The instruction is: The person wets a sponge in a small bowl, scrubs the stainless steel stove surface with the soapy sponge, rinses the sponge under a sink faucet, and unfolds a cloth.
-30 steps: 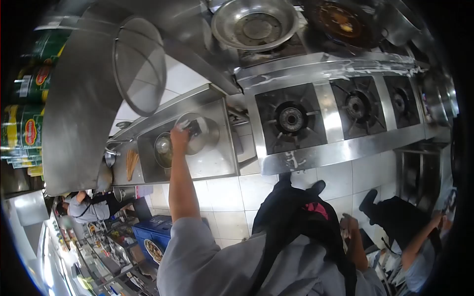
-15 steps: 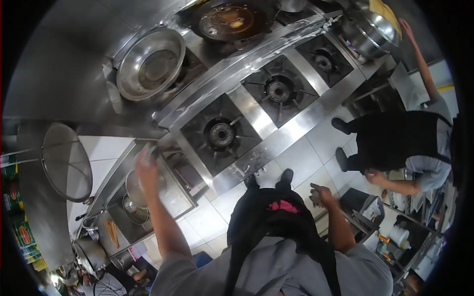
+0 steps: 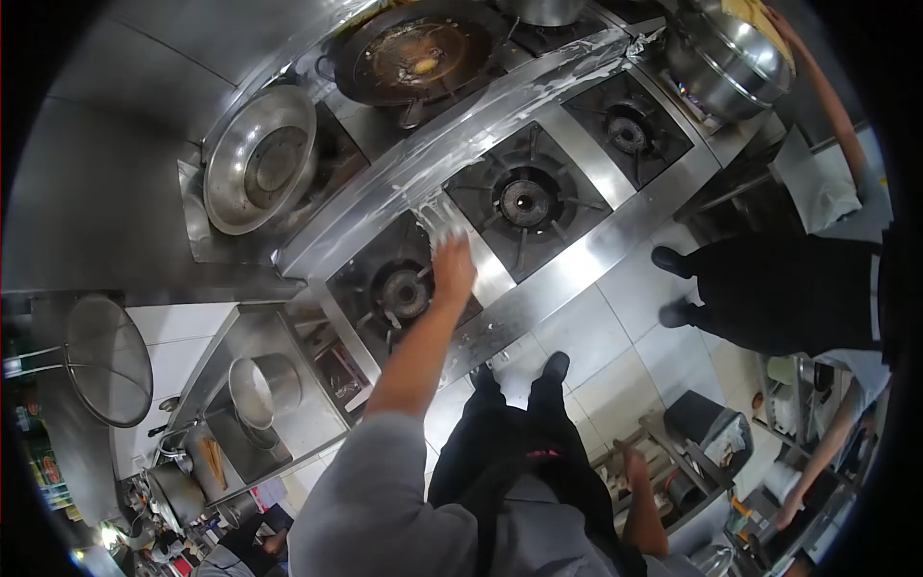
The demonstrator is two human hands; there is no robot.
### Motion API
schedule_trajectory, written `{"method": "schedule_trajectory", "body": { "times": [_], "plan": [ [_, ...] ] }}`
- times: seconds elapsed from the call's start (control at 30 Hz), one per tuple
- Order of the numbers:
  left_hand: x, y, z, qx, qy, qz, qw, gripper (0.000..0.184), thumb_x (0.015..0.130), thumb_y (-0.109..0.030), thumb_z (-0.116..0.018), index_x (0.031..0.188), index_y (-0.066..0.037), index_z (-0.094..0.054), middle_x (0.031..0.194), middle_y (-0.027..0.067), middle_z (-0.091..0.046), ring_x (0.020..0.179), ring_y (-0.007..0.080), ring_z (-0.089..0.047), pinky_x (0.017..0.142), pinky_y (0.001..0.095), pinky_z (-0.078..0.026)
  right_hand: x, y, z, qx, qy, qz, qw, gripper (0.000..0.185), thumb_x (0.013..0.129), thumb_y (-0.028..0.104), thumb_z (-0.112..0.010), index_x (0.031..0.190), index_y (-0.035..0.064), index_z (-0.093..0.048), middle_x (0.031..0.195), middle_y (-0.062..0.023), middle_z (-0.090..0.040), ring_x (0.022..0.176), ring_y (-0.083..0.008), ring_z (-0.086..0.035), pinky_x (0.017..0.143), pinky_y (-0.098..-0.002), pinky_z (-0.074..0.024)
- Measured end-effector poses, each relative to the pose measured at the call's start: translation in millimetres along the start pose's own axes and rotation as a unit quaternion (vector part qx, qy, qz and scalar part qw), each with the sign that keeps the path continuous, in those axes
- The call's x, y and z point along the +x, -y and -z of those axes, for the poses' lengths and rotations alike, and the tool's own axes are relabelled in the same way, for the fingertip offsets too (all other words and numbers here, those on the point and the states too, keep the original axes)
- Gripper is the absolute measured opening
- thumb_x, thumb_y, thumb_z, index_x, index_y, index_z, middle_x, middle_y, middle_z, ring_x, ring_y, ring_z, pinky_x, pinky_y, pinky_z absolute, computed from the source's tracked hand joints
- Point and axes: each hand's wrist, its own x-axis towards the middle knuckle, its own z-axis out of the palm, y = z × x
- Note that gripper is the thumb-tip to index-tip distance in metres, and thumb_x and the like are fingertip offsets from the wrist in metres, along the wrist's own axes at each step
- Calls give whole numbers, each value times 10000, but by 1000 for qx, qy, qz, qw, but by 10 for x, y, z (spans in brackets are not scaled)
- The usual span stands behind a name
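Observation:
My left hand (image 3: pixel 454 267) reaches over the stove (image 3: pixel 490 317), at the steel strip between the left burner (image 3: pixel 402 292) and the middle burner (image 3: pixel 525 200). Its fingers are bent downward and blurred, closed round something whose kind does not show. White suds (image 3: pixel 440 223) streak the steel just beyond the fingertips. Low at my right side hangs my right hand (image 3: pixel 632 464), beside a metal rack. Its fingers look curled, and what they hold, if anything, cannot be made out.
Behind the burners sit a wide steel basin (image 3: pixel 306 154) and an oily wok (image 3: pixel 423 62). A steel pot (image 3: pixel 255 392) stands at left, near a hanging strainer (image 3: pixel 108 361). A co-worker in a black apron (image 3: pixel 788 288) stands at right, near a bin (image 3: pixel 702 423).
My left hand has swung right, from over the left counter onto the stove. My right hand has dropped lower. The co-worker's near arm has moved down toward the shelves.

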Motion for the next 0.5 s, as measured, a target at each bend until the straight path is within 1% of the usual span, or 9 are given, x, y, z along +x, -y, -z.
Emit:
{"method": "schedule_trajectory", "body": {
  "times": [0.07,0.13,0.17,0.23,0.3,0.37,0.4,0.43,0.5],
  "plan": [
    [-193,-122,-44,4,33,-8,999,466,820,-42,-544,1285,-45,-575,1336,222,-538,1258,411,-487,1014,537,-411,-106,-45,150,-14,-11,-41,999,348,919,184,-525,1181,0,-661,853,-124,-681,760,-233,-662,694,-385,-528],
    [-213,46,-87,41,29,-105,993,494,811,-23,-542,1304,-49,-569,1356,218,-527,1275,410,-474,1032,548,-397,-225,-51,204,108,-28,-201,973,350,922,185,-524,1176,-11,-662,848,-141,-665,710,-249,-661,606,-380,-531],
    [7,181,-130,54,10,-73,996,473,805,-17,-546,1276,-49,-584,1321,217,-547,1239,410,-499,1014,536,-414,-180,-88,250,107,-25,-202,973,350,922,185,-524,1176,-11,-662,848,-141,-665,710,-249,-661,606,-380,-531],
    [735,556,-163,12,-14,-24,1000,411,795,-4,-555,1200,-42,-615,1233,219,-583,1142,413,-550,966,510,-450,-116,-243,361,141,1,-190,972,347,919,194,-522,1173,6,-667,864,-147,-668,683,-253,-657,544,-385,-520],
    [984,569,-136,-43,-18,-4,999,369,791,2,-559,1151,-34,-631,1179,223,-599,1082,415,-576,936,496,-468,57,-320,450,129,3,-175,976,353,925,195,-503,1170,-3,-662,864,-130,-668,695,-258,-662,613,-402,-544],
    [882,283,-1,-59,61,72,994,449,727,47,-565,1162,-23,-649,1238,247,-585,1149,407,-556,1009,488,-435,225,-199,544,57,-13,-134,989,376,909,236,-533,1152,-21,-660,949,-140,-689,800,-253,-669,752,-392,-528],
    [644,342,-332,-45,-23,-37,998,308,771,23,-559,1064,-22,-642,1132,225,-606,1007,416,-598,895,489,-484,309,-110,529,25,-18,-108,994,392,901,257,-548,1143,-30,-659,991,-146,-700,853,-250,-673,822,-387,-520],
    [563,227,-229,-43,-26,-38,998,308,771,23,-559,1064,-22,-642,1132,225,-606,1007,416,-598,895,489,-484,443,-117,511,26,-16,-106,994,392,901,257,-548,1143,-30,-659,991,-146,-700,853,-250,-673,822,-387,-520],
    [441,121,-71,-21,18,-99,995,362,750,40,-556,1094,-26,-646,1162,227,-606,1032,414,-593,919,474,-479,607,49,406,-26,12,60,998,408,887,322,-572,1054,-31,-691,977,-145,-709,865,-235,-662,796,-379,-500]
  ]
}}
